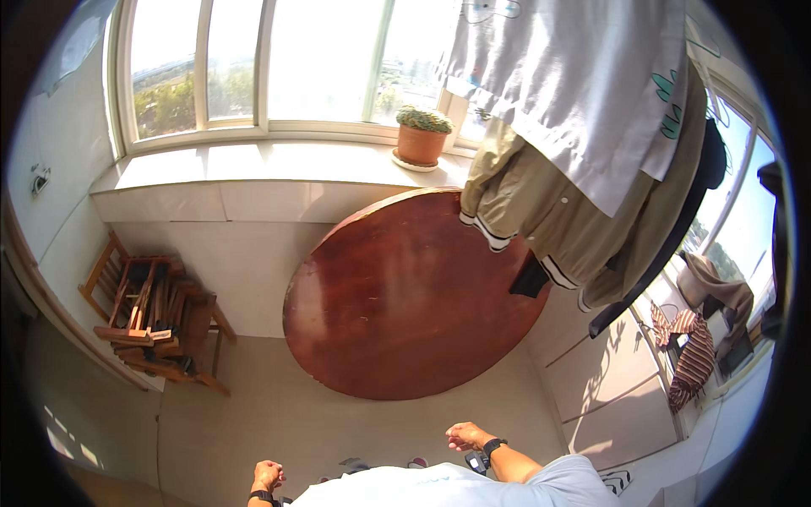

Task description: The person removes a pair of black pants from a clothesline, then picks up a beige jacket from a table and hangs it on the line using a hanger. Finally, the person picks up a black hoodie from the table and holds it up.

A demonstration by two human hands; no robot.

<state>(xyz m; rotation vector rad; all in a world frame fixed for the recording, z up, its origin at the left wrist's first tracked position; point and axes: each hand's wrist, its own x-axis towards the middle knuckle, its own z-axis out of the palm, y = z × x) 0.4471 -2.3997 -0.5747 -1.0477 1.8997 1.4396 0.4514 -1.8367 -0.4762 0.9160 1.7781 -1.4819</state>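
Note:
My left hand (268, 475) is at the bottom, left of my body, with its fingers curled and nothing seen in it. My right hand (467, 436) is held out over the floor to the right, fingers loosely bent, with no object visible in it. Both wrists wear dark bands with small devices. Ahead of both hands, a large round reddish-brown wooden tabletop (405, 304) leans against the wall under the window. Neither hand touches it. A piece of dark cloth (530, 279) shows at its right edge.
Folded wooden pieces (149, 310) are stacked on a wooden chair (218, 320) at left. A potted plant (422, 141) stands on the windowsill (253, 166). A white cloth (589, 95) and khaki jacket (545, 196) hang at upper right. A striped cloth (692, 367) lies on the right ledge.

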